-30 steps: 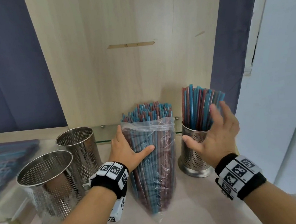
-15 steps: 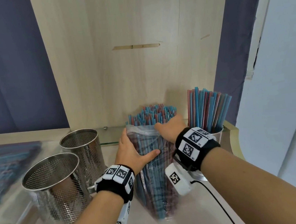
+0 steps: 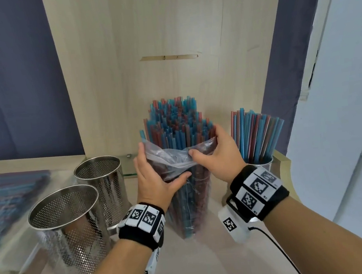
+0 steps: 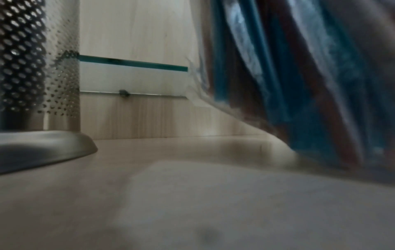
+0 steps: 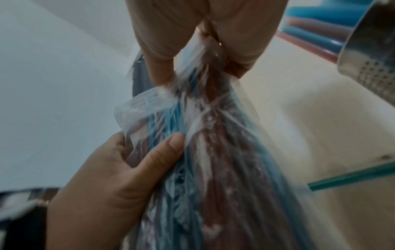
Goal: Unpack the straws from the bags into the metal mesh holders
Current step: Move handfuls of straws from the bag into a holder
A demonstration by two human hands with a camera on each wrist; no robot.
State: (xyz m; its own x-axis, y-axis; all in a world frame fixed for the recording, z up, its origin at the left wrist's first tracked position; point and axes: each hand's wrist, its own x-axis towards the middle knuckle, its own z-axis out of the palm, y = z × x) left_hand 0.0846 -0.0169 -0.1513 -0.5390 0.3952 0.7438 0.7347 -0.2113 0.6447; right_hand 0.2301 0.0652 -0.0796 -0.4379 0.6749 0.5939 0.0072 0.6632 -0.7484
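A clear plastic bag (image 3: 189, 202) full of blue and red straws (image 3: 175, 124) stands upright on the wooden counter (image 3: 209, 262), its mouth pushed down so the straw tops stick out. My left hand (image 3: 157, 178) grips the bag's left side, thumb across the front. My right hand (image 3: 217, 155) pinches the bunched bag rim; the right wrist view shows the rim (image 5: 203, 55) caught between thumb and fingers. Two empty perforated metal holders (image 3: 100, 184) (image 3: 69, 231) stand at the left. A third holder (image 3: 260, 164) at the right holds straws.
A wooden back panel (image 3: 167, 49) rises directly behind the bag, with a glass strip (image 3: 128, 172) at its foot. More bagged straws (image 3: 7, 197) lie blurred at the far left. A cable (image 3: 279, 253) trails from my right wrist across the counter.
My right hand came off the filled holder, crossed to the bag and took hold of its rim. The rim is now pushed down, exposing more of the straws. The left hand stayed on the bag.
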